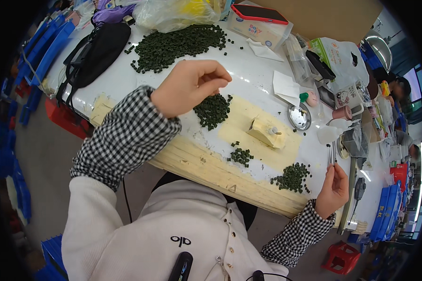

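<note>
Desk: a white, glossy-topped desk [248, 75] with a rough, pale wooden front edge, spanning the middle of the frame.
Sleeves: black-and-white checked cloth covers, the left [126, 136] at centre-left and the right [290, 234] at lower right, gathered at the wrists, probably to protect the cuffs.
Main heap: many small, dark green, chunky pieces [178, 47] with a matt look, spread at upper centre, perhaps set back to leave the near side free.
Sheet: a flat, pale yellow, rectangular sheet [229, 129] at centre, likely marking off a working patch.
Left hand: the left hand [188, 86], left of centre, is raised with fingers curled toward the thumb; whether anything sits between the tips, I cannot tell.
Right hand: the right hand [333, 189], at lower right, pinches slim metal tweezers [332, 157], points upward in the frame, a grip suited to fine control.
Block: a cream, angular block [266, 133] with a short greyish stub on top, resting on the sheet.
Smaller heaps: more green pieces beneath the left hand [212, 114] and near the right hand [293, 178], seemingly kept within reach.
Dish: a round, shiny metal dish [293, 122], right of centre.
Smallest cluster: a few green pieces [241, 157] below the block.
</note>
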Available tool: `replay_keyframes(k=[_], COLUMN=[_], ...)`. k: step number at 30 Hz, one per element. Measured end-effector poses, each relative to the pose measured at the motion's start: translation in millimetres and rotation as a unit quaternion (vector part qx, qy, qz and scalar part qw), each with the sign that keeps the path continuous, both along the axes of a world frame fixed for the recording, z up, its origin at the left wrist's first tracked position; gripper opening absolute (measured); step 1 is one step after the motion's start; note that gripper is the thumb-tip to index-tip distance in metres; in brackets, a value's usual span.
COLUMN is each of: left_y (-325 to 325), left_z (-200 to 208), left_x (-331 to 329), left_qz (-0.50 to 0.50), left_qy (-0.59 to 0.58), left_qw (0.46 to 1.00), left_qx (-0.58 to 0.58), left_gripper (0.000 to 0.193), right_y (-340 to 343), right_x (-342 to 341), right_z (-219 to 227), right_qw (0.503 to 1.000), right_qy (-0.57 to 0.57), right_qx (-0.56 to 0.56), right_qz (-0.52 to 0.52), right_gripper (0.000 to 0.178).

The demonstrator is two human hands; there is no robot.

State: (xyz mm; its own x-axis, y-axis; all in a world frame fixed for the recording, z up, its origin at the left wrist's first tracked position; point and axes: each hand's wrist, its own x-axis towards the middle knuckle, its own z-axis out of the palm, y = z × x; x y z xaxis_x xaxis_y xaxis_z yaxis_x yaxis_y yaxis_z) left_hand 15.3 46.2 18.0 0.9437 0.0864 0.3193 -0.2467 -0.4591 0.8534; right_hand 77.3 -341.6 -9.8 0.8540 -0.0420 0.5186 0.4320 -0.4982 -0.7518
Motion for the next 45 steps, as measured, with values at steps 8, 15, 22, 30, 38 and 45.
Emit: replay_keyframes(k=[8, 15, 22, 30, 38, 45], left_y=[-85.8, -103.2, -105.9, -106.6, -106.6, -107.0], left_z=[-17.2, -31.1, -36.0, -38.5, -36.6, -40.4], left_x=[-65.8, -51.1, -49.7, -50.5, -52.2, -50.9], left_qz=[-0.177, -0.139, -0.12, -0.112, -0.11, -0.116], left_qy=[0.196, 0.181, 0.14, 0.13, 0.139, 0.093], left_qw=[0.858, 0.847, 0.864, 0.876, 0.879, 0.889], left_qx=[-0.44, -0.481, -0.469, -0.451, -0.442, -0.433], left_gripper=[0.017, 0.024, 0.022, 0.012, 0.013, 0.015], right_y=[76.1, 105.5, 113.5, 113.7, 111.9, 112.2], right_x=[-86.8, -78.0, -72.5, -71.3, -71.0, -71.7], right_z=[9.9, -1.6, -8.4, -10.0, -8.4, -8.5], right_qw=[0.963, 0.926, 0.936, 0.93, 0.932, 0.933], right_qy=[0.122, 0.165, 0.136, 0.15, 0.147, 0.149], right_qx=[0.137, 0.182, 0.168, 0.175, 0.167, 0.162], right_qz=[0.196, 0.287, 0.279, 0.287, 0.286, 0.287], right_gripper=[0.02, 0.018, 0.018, 0.018, 0.015, 0.013])
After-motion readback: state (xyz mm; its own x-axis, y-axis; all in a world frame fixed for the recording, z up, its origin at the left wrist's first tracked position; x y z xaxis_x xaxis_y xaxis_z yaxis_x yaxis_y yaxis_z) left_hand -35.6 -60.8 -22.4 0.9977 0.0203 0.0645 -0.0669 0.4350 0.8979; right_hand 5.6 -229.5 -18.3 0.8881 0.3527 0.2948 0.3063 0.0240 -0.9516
